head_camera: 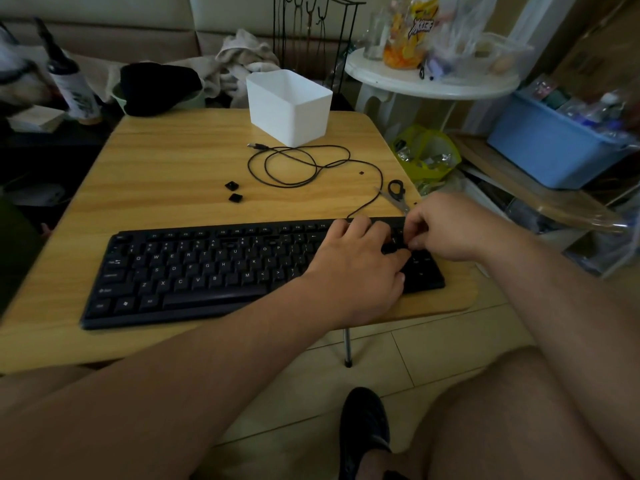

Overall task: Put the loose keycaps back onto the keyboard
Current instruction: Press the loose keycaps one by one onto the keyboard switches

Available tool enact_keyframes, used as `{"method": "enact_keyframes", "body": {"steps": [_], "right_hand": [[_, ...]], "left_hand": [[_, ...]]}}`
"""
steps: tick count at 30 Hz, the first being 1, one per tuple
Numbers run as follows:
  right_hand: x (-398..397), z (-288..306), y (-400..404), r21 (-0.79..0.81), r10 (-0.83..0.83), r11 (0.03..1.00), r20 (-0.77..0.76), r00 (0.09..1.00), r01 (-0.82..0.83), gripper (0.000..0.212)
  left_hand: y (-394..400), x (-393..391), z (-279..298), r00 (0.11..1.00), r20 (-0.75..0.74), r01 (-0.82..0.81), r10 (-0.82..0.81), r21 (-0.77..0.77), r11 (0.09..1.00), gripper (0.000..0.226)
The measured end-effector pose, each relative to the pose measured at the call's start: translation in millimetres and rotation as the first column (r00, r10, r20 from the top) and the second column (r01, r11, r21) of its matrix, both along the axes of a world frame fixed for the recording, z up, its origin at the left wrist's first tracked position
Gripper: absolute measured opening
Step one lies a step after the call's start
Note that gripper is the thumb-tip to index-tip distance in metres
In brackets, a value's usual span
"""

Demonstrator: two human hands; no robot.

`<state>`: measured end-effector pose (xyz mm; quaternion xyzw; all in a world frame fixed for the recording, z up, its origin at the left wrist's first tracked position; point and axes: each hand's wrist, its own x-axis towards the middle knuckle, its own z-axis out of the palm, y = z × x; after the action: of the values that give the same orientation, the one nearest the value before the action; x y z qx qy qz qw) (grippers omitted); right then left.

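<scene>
Printed in white on the keyboard [194,271]: letter legends Q W E R T Y U I O P, below them S D F G H J K, then Z X C V B and M, plus angle-bracket and question-mark keys. Function-row and modifier legends too small to read. Bold lettering on the yellow snack bag [415,29], blurred, unreadable.

Both forearms bare to the frame edge; no sleeves visible. Left hand [356,268] and right hand [446,226]: no rings, watch or gloves seen. Both thighs bare. One foot wears a black slip-on shoe [363,424].
</scene>
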<state>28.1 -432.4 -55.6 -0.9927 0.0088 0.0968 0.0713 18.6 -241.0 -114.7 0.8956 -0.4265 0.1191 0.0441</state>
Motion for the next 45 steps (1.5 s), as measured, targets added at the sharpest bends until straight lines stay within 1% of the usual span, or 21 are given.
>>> {"method": "enact_keyframes", "body": {"steps": [7, 9, 12, 15, 25, 27, 29, 31, 32, 35, 37, 39, 41, 43, 45], "right_hand": [[-1.1, -4.2, 1.9, 0.002, -0.035, 0.999, 0.020, 0.999, 0.034, 0.019], [-3.5, -3.7, -0.6, 0.055, -0.052, 0.997, 0.020, 0.998, 0.051, 0.020], [-8.5, -1.4, -6.5, 0.158, -0.129, 0.981, 0.071, 0.989, 0.116, 0.019], [-11.8, -0.1, -7.8, 0.188, -0.170, 0.971, 0.099, 0.980, 0.150, 0.017], [-10.6, 3.2, 3.4, 0.181, -0.167, 0.971, 0.049, 0.985, 0.156, 0.016], [-9.3, 4.7, 6.1, 0.178, -0.159, 0.973, 0.056, 0.986, 0.147, 0.016], [-7.1, 5.3, 12.5, 0.217, -0.137, 0.969, 0.076, 0.988, 0.118, 0.015], [-3.2, 4.9, 23.8, 0.290, -0.119, 0.954, 0.135, 0.984, 0.076, 0.014], [-0.2, 4.3, 30.9, 0.316, -0.112, 0.947, 0.177, 0.978, 0.051, 0.014], [11.2, 1.2, 54.8, 0.340, -0.082, 0.940, 0.307, 0.948, -0.028, 0.014], [18.5, -0.5, 69.2, 0.347, -0.063, 0.935, 0.364, 0.929, -0.073, 0.015], [24.5, -2.4, 81.0, 0.338, -0.038, 0.935, 0.386, 0.922, -0.103, 0.014], [29.8, -4.5, 90.5, 0.332, -0.013, 0.935, 0.387, 0.922, -0.126, 0.014], [34.1, -6.1, 99.3, 0.335, 0.003, 0.931, 0.386, 0.922, -0.144, 0.015], [37.6, -6.8, 108.3, 0.341, 0.017, 0.926, 0.385, 0.923, -0.159, 0.014]], "left_hand": [[-1.1, 0.4, 0.3, 1.000, -0.006, -0.003, 0.003, 0.005, 1.000, 0.052], [-1.2, 0.3, 1.2, 1.000, -0.009, -0.006, 0.007, 0.005, 1.000, 0.052], [-0.5, 0.6, 2.6, 1.000, -0.010, -0.004, 0.004, 0.007, 1.000, 0.052], [0.7, 1.3, 2.7, 1.000, -0.011, -0.004, 0.004, 0.008, 1.000, 0.053], [2.5, 4.2, -1.5, 1.000, -0.003, 0.009, -0.009, -0.010, 1.000, 0.051], [6.1, 9.8, 2.7, 0.999, -0.035, 0.030, -0.031, -0.031, 0.999, 0.049], [13.0, 22.9, 10.2, 0.996, -0.079, 0.040, -0.045, -0.059, 0.997, 0.044], [24.8, 40.7, 20.7, 0.994, -0.110, 0.000, -0.011, -0.095, 0.995, 0.038], [33.1, 51.3, 25.6, 0.992, -0.126, -0.044, 0.029, -0.122, 0.992, 0.035], [70.0, 85.0, 36.9, 0.948, -0.244, -0.246, 0.203, -0.162, 0.956, 0.024], [98.9, 103.9, 41.0, 0.897, -0.304, -0.372, 0.322, -0.125, 0.920, 0.020], [122.0, 117.4, 40.4, 0.842, -0.318, -0.477, 0.435, -0.062, 0.877, 0.018], [135.4, 124.8, 38.2, 0.806, -0.320, -0.526, 0.498, -0.003, 0.850, 0.019], [139.8, 125.8, 37.3, 0.802, -0.317, -0.526, 0.506, 0.026, 0.850, 0.021], [139.4, 125.1, 36.3, 0.809, -0.316, -0.518, 0.495, 0.014, 0.855, 0.020]]}}
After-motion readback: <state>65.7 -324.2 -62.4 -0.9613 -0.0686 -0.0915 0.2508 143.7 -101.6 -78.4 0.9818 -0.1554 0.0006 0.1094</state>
